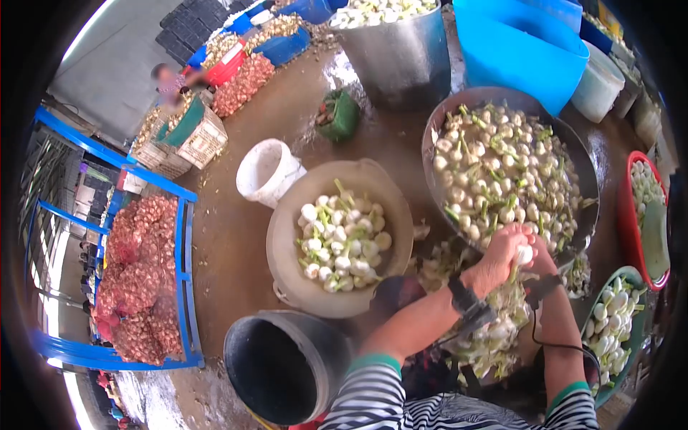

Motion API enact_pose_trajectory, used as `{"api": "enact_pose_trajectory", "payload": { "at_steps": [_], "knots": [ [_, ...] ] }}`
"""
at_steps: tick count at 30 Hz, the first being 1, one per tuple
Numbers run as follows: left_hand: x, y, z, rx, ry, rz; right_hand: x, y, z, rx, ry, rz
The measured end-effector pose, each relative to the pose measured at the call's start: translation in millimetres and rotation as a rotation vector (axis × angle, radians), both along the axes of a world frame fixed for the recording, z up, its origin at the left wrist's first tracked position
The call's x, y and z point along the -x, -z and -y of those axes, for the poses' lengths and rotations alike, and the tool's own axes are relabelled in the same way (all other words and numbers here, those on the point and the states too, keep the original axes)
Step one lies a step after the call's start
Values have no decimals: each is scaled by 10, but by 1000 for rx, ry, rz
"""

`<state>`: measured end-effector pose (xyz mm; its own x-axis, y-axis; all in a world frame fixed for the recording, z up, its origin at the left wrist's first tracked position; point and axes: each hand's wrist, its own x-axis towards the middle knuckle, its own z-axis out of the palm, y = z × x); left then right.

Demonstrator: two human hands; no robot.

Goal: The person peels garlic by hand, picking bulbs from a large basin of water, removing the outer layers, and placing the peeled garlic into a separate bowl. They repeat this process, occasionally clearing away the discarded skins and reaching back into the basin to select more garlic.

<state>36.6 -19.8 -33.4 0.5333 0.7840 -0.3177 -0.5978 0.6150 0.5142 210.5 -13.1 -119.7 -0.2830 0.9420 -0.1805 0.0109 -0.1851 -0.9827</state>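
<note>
Both my hands meet low over the near edge of a wide dark pan (584, 154), which holds many onions with green stems in murky water. My left hand (498, 252) is closed around a small white onion (525, 254) with a short stem. Pressed against the same onion is my right hand (541, 259), its fingers closed and partly hidden behind the bulb. Loose peels and leaves (505, 319) heap below my forearms. Left of the pan, a grey basin (287, 269) contains clean white onions.
Nearby stand a dark bucket (326, 358), a white bucket (251, 168), a metal pot (398, 64), a blue tub (527, 54), a red basin (629, 240) and a green basin (631, 358). A blue frame (185, 272) borders reddish onion sacks (140, 287). Another person (170, 86) sits far left.
</note>
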Motion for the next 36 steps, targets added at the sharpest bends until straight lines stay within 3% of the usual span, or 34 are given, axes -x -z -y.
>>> {"api": "enact_pose_trajectory", "payload": {
  "at_steps": [1,3,5,7,9,13,17,20,21,23,24,26,27,28,29,30,31,32,34,36],
  "knots": [
    [-19,3,3,-4,1,-48,-54,75,-68,161,-36,-316],
    [-77,-18,-35,-75,12,-121,-1,156,-273,356,170,-416],
    [-45,-74,-217,-141,7,-171,-148,491,-670,75,74,19],
    [-36,-33,-166,-111,6,-195,-268,902,-493,-94,-32,465],
    [-26,-25,-124,-78,9,-214,-297,984,-323,-169,-105,693],
    [-37,-32,-97,-99,52,-244,-86,325,-78,-195,-55,1002],
    [-23,-10,-68,-128,64,-251,-299,642,-214,-335,10,925],
    [39,-77,-39,-122,54,-254,-280,496,-290,-368,148,947],
    [61,-70,-56,-123,28,-249,-171,148,-216,-307,264,768],
    [122,-7,-94,-174,-89,-155,-340,-1,-313,28,300,126],
    [215,-207,-113,-278,-106,-232,-131,-574,-172,60,452,88],
    [259,-295,-173,-131,-179,-160,-60,-1034,216,-261,347,-277],
    [329,-403,-171,-415,-190,-380,-76,-1230,379,-303,334,125],
    [377,-349,-263,-179,-190,-122,-191,-879,536,-333,358,-133],
    [401,-407,-235,-423,-272,-346,-118,-790,761,-141,414,-274],
    [434,-449,-286,-213,-293,-219,-28,-679,986,166,358,-689],
    [508,-360,-373,-198,-270,-159,71,-498,1161,171,249,-18],
    [518,-445,-331,-161,-303,-194,106,-276,1255,406,13,500],
    [502,-500,-285,-158,-300,-226,294,-356,1366,-54,-152,1238],
    [474,-499,-212,-134,-251,-260,232,-812,1088,213,182,779]
  ]
}}
